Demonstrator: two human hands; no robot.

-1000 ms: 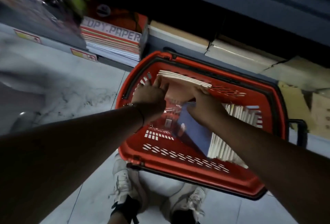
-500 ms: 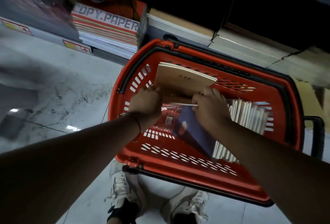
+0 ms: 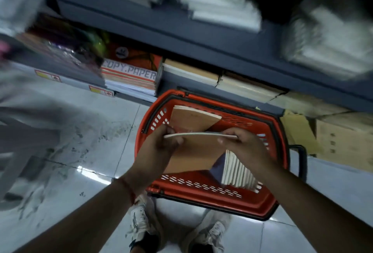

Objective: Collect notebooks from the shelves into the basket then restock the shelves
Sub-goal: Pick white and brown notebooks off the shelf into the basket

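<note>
Both hands grip a brown-covered notebook (image 3: 193, 153) above the red basket (image 3: 210, 198): the left hand (image 3: 159, 152) pinches its left end, the right hand (image 3: 242, 148) its right end, fingers closed on the pale page edge. Beyond the grip another brown notebook (image 3: 191, 119) leans inside the basket; below the right hand stands a row of upright notebooks (image 3: 237, 170).

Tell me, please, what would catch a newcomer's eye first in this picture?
The red basket on the pale tiled floor, just below the grey shelves, stands out first. Above it, the left hand and right hand together grip a brown notebook, while a row of notebooks stands at the basket's right.
</note>
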